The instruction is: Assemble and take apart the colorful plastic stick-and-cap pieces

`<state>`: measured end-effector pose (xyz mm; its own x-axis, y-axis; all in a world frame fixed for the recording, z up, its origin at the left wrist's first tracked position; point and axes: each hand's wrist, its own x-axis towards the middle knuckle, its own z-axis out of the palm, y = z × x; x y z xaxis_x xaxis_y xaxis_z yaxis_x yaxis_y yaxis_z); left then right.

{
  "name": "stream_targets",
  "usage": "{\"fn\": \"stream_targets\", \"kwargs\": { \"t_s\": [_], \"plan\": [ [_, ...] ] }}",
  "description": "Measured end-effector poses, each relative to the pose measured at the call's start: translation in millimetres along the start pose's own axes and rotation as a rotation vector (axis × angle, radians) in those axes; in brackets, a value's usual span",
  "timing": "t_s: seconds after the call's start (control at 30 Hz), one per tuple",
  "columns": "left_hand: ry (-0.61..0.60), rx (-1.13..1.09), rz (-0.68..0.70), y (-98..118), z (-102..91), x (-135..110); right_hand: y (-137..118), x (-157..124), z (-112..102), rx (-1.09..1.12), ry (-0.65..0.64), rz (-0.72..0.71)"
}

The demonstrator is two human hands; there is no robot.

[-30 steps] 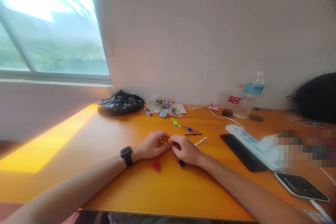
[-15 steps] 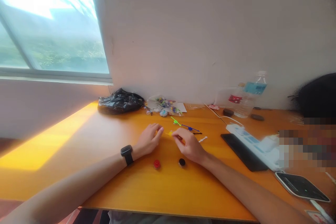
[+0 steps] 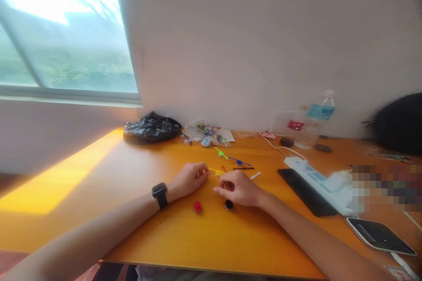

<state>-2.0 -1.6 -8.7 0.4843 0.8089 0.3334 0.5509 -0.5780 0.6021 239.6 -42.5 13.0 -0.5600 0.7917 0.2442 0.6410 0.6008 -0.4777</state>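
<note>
My left hand (image 3: 189,178), with a black watch (image 3: 159,193) on its wrist, rests on the table with fingers loosely curled. Its fingertips are right beside the left end of a yellow arrow-shaped spinner (image 3: 216,172); whether they touch it I cannot make out. Knuckles up, my right hand (image 3: 242,189) has its thumb and fingers bent and apart, with nothing visible between them. Just under it sits a small round black-topped piece (image 3: 228,204), and a matching red one (image 3: 197,207) lies to the left. Beyond the hands are green (image 3: 221,153), blue (image 3: 239,162), black (image 3: 244,168) and white (image 3: 255,175) arrow pieces.
A black plastic bag (image 3: 151,128) and a clear bag of colourful parts (image 3: 207,131) lie along the wall. To the right are bottles (image 3: 310,127), a white power strip (image 3: 321,184), a black slab (image 3: 306,192) and a phone-like device (image 3: 380,235). Another person is at the far right.
My right hand has left the yellow spinner and moved nearer, toward the black-topped piece. My left hand's fingers have curled and shifted slightly right. A small red tip now shows behind the spinner.
</note>
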Motion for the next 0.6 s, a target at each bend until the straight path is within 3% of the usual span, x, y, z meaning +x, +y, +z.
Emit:
{"fn": "stream_targets", "kwargs": {
  "t_s": [0.1, 0.27, 0.43, 0.6],
  "plan": [
    [-0.028, -0.078, 0.061, 1, 0.3, -1, -11, -7, -3, 0.040, -0.194, 0.020],
    [-0.087, -0.185, 0.131, 3, -0.1, -3, -7, -10, -7, 0.164, -0.316, 0.037],
    [-0.119, -0.184, 0.170, 2, -0.3, -2, 7, -3, 5, 0.325, -0.161, 0.112],
    [-0.138, -0.167, 0.218, 2, 0.7, -2, 10, 1, 12, 0.290, -0.081, 0.105]
  ]
}}
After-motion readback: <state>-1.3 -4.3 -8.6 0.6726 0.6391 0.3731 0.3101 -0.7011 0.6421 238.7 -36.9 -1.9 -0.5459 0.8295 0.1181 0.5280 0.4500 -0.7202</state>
